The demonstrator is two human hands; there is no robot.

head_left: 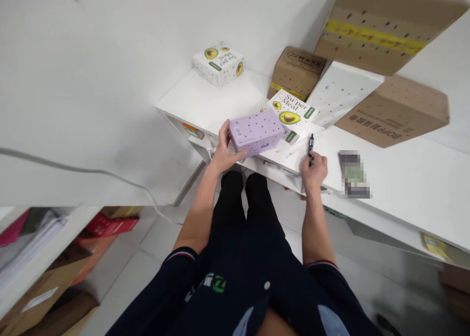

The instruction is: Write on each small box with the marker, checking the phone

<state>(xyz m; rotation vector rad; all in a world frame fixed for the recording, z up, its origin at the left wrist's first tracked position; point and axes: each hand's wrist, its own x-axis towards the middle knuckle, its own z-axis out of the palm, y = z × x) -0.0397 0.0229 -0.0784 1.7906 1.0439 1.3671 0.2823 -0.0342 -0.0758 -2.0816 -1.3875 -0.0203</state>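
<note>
My left hand (222, 152) grips the left end of a purple box (257, 130) with dark dots and a barcode label. That box is tilted at the front edge of the white table, partly covering white avocado-printed boxes behind it. One of these, a "Super Meal" box (290, 108), lies just beyond it. Closed around a black marker pen (311, 143), my right hand (315, 170) rests at the table's front edge, with the pen pointing up and away from me.
Another avocado box (219, 64) stands at the table's (235, 94) far left corner. Brown cartons (398, 113) and a white dotted box (343, 91) are stacked at the back right. A blurred-out item (355, 174) lies right of my right hand. A cable (91, 171) hangs at left.
</note>
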